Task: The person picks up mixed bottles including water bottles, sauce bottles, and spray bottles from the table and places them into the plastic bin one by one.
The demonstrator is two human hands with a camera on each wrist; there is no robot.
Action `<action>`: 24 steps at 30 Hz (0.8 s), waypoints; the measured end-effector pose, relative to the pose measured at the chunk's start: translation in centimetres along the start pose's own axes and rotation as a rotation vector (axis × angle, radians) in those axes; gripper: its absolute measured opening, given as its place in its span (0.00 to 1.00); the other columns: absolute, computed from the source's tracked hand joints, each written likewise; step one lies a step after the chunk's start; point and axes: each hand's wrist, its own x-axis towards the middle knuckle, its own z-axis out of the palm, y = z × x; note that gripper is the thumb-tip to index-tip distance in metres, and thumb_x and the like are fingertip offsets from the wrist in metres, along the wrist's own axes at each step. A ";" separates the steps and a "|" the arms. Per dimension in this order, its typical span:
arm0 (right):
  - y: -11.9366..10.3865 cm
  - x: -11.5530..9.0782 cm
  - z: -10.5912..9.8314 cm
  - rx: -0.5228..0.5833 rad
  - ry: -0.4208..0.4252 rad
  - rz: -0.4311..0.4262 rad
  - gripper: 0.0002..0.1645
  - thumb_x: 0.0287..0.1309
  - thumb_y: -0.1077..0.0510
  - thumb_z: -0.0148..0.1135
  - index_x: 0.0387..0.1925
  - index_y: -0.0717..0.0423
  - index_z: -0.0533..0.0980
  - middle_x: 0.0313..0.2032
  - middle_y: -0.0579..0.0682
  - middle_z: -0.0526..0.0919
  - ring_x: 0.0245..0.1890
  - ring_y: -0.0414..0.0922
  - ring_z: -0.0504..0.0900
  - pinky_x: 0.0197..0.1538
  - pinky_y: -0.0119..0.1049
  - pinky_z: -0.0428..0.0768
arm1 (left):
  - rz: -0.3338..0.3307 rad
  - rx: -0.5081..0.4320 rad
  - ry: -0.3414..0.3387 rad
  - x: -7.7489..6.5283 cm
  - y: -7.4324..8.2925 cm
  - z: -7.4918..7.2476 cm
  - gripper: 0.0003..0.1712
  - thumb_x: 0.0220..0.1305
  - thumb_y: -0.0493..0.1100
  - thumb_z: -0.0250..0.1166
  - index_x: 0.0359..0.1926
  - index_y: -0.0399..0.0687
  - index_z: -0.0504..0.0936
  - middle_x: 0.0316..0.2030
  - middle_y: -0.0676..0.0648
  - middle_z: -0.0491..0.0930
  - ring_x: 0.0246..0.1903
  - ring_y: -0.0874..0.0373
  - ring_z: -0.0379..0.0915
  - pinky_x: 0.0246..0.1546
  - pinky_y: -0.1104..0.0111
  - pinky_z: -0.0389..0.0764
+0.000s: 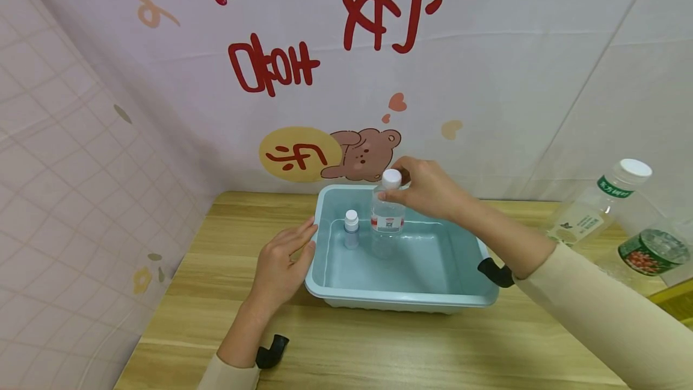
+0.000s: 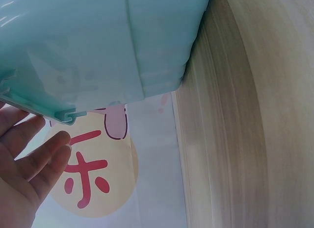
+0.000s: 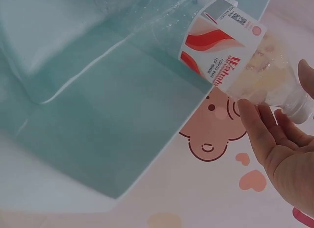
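A light blue plastic basin stands on the wooden table. Inside it, a clear water bottle with a white cap and a red-and-white label stands upright. My right hand holds this bottle around the neck, just below the cap; in the right wrist view, thumb and fingers lie on either side of the neck. To its left in the basin is a small bottle with a white cap. My left hand rests at the basin's left rim, fingers extended along its outside.
Two large clear bottles with green labels stand at the right, one with a white cap and one with a red-flowered label. A yellow object lies at the right edge. A printed wall cloth rises behind the table.
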 end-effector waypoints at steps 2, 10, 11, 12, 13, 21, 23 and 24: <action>0.0 -0.1 -0.2 0.001 0.006 -0.005 0.27 0.61 0.53 0.78 0.54 0.64 0.78 0.45 0.56 0.85 0.46 0.52 0.83 0.48 0.47 0.84 | 0.002 0.000 0.000 0.0 0.0 0.0 0.19 0.66 0.34 0.68 0.58 0.37 0.87 0.61 0.44 0.83 0.56 0.44 0.83 0.55 0.47 0.84; -0.3 -0.3 -0.8 -0.036 0.011 0.016 0.32 0.60 0.50 0.77 0.58 0.66 0.76 0.45 0.56 0.85 0.43 0.52 0.82 0.44 0.46 0.84 | -0.016 -0.005 -0.007 0.1 0.0 -0.1 0.20 0.66 0.34 0.68 0.58 0.38 0.87 0.61 0.44 0.83 0.57 0.44 0.83 0.55 0.47 0.84; -0.4 -0.3 -0.9 -0.042 0.007 0.018 0.33 0.60 0.50 0.77 0.58 0.66 0.76 0.46 0.57 0.85 0.43 0.52 0.82 0.45 0.46 0.84 | -0.018 -0.005 -0.008 0.1 0.0 -0.1 0.20 0.66 0.34 0.68 0.58 0.38 0.87 0.61 0.44 0.83 0.57 0.44 0.83 0.55 0.47 0.84; -0.4 -0.3 -0.9 -0.045 0.003 0.018 0.33 0.60 0.50 0.77 0.59 0.66 0.76 0.47 0.57 0.85 0.43 0.52 0.82 0.45 0.46 0.84 | -0.018 -0.005 -0.009 0.1 0.0 -0.1 0.20 0.66 0.34 0.68 0.58 0.38 0.87 0.61 0.44 0.83 0.57 0.44 0.83 0.55 0.47 0.84; -0.5 -0.3 -0.9 -0.048 0.000 0.020 0.33 0.60 0.50 0.77 0.59 0.67 0.76 0.47 0.57 0.85 0.44 0.52 0.82 0.45 0.46 0.84 | -0.019 -0.006 -0.010 0.1 0.0 -0.1 0.20 0.66 0.34 0.68 0.58 0.38 0.87 0.61 0.44 0.83 0.57 0.44 0.83 0.55 0.47 0.84; -0.8 -0.5 -1.0 -0.069 -0.016 0.024 0.34 0.62 0.50 0.76 0.60 0.66 0.76 0.52 0.58 0.85 0.47 0.53 0.82 0.50 0.49 0.84 | -0.013 -0.003 -0.007 0.1 0.0 -0.2 0.19 0.66 0.34 0.68 0.57 0.37 0.87 0.61 0.45 0.83 0.56 0.43 0.83 0.55 0.47 0.84; -0.9 -0.6 -1.1 -0.081 -0.010 0.018 0.34 0.62 0.49 0.76 0.60 0.66 0.77 0.53 0.58 0.85 0.50 0.54 0.82 0.53 0.51 0.84 | -0.013 -0.003 -0.009 0.2 0.1 -0.2 0.19 0.66 0.34 0.68 0.57 0.37 0.87 0.61 0.45 0.83 0.56 0.43 0.83 0.55 0.47 0.84; -0.9 -0.7 -1.3 -0.084 -0.003 0.012 0.33 0.62 0.49 0.76 0.60 0.66 0.77 0.53 0.59 0.85 0.51 0.55 0.82 0.54 0.51 0.83 | -0.014 -0.003 -0.010 0.2 0.1 -0.2 0.19 0.66 0.34 0.68 0.58 0.37 0.87 0.61 0.45 0.83 0.56 0.43 0.83 0.55 0.47 0.84</action>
